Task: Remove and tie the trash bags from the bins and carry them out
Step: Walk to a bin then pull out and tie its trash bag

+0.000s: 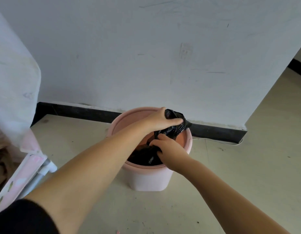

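Observation:
A round pink bin stands on the floor against the wall. Inside it sits a black trash bag, its top gathered into a bunch that rises above the bin's far right rim. My left hand is closed around the upper end of that bunch, over the bin's mouth. Just below it, my right hand pinches the bag's neck inside the rim. The lower part of the bag stays down in the bin, half hidden by my arms.
A white wall with a black baseboard runs behind the bin, and a socket sits on it. White and pink fabric over a frame stands at the left. The wall ends in a corner at the right, with beige floor beyond.

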`<action>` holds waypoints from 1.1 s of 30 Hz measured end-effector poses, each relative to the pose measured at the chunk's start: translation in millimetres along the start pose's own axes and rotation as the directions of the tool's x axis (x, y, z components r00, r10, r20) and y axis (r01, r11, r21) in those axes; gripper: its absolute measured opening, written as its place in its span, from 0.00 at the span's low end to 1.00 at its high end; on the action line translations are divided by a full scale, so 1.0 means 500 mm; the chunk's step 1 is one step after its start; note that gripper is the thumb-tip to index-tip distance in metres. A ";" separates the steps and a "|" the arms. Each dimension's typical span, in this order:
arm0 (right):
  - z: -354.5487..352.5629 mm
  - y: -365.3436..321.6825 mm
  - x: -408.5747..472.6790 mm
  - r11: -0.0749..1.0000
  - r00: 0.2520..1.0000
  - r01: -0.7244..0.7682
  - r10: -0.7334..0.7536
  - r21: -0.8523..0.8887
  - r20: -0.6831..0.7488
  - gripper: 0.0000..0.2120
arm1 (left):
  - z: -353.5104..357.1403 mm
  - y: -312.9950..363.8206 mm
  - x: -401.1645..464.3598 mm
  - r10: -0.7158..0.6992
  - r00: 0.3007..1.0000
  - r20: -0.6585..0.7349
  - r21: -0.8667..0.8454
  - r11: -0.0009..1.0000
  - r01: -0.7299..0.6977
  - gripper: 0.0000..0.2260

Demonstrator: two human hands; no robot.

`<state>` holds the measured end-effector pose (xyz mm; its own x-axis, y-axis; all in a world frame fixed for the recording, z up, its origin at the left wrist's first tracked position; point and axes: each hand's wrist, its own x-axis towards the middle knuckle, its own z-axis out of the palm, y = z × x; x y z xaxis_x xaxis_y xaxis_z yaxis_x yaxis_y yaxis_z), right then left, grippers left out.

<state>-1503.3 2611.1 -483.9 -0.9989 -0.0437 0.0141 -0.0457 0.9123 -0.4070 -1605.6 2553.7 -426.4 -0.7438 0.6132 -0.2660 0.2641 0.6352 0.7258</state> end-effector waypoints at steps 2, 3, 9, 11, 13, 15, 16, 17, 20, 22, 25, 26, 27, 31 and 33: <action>0.005 0.003 -0.004 0.999 0.999 0.043 -0.043 -0.016 0.018 0.20 | 0.036 0.022 0.036 -0.055 0.995 0.084 0.121 0.992 0.044 0.34; 0.007 0.004 -0.007 0.998 0.998 0.058 -0.057 -0.023 0.027 0.21 | 0.051 0.029 0.045 -0.058 0.994 0.087 0.171 0.984 0.043 0.31; -0.004 0.024 -0.031 1.000 0.972 0.009 -0.001 0.030 -0.236 0.17 | 0.015 -0.032 0.016 0.007 0.986 -0.166 0.087 0.996 0.008 0.17; -0.003 0.021 -0.026 1.000 0.910 -0.008 0.005 -0.006 -0.415 0.16 | -0.010 -0.070 -0.022 0.061 0.992 -0.114 0.091 0.995 -0.051 0.18; -0.008 0.006 -0.012 0.999 0.915 -0.002 0.018 0.041 -0.403 0.17 | -0.019 -0.090 -0.062 0.083 0.995 -0.056 0.018 0.996 -0.082 0.18; -0.018 -0.012 0.002 0.986 0.971 -0.013 0.053 0.169 -0.235 0.21 | -0.019 -0.095 -0.089 0.084 0.995 -0.056 -0.054 0.995 -0.087 0.17; -0.023 -0.020 0.008 0.977 0.982 -0.037 0.074 0.209 -0.176 0.24 | -0.016 -0.092 -0.097 0.079 0.995 -0.063 -0.087 0.993 -0.085 0.17; -0.026 -0.027 0.014 0.975 0.984 -0.061 0.095 0.212 -0.150 0.27 | -0.016 -0.090 -0.103 0.075 0.995 -0.068 -0.113 0.990 -0.082 0.18; -0.025 -0.034 0.028 0.973 0.978 -0.168 0.184 0.159 -0.095 0.34 | -0.018 -0.099 -0.117 0.067 0.993 -0.095 -0.162 0.983 -0.081 0.19; -0.026 -0.031 0.035 0.978 0.979 -0.181 0.189 0.101 -0.071 0.23 | -0.024 -0.131 -0.128 0.098 0.973 -0.209 -0.108 0.987 -0.123 0.18; -0.037 -0.022 0.035 0.961 0.967 -0.220 0.238 0.170 -0.090 0.13 | -0.045 -0.206 -0.151 0.151 0.861 -0.485 0.157 0.984 -0.084 0.19; -0.041 -0.021 0.035 0.941 0.957 -0.249 0.275 0.227 -0.091 0.15 | -0.048 -0.233 -0.161 0.086 0.835 -0.544 0.152 0.988 -0.003 0.21; -0.047 -0.021 0.037 0.914 0.942 -0.274 0.317 0.299 -0.107 0.17 | -0.052 -0.259 -0.171 -0.064 0.829 -0.555 0.045 0.993 0.107 0.24; -0.097 -0.029 0.070 0.695 0.830 -0.286 0.524 0.660 -0.192 0.17 | -0.047 -0.294 -0.209 -0.548 0.834 0.069 -0.727 0.545 0.418 0.33; -0.144 -0.041 0.087 0.575 0.778 -0.232 0.594 0.785 -0.205 0.14 | -0.035 -0.290 -0.206 -0.501 0.846 0.184 -0.809 0.411 0.420 0.29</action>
<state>-1546.3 2619.6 -409.4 -0.8053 0.5912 -0.0431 0.2091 0.2153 -0.9539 -1577.9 2390.1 -493.3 -0.6482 0.2870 -0.7053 -0.7006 0.1383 0.7001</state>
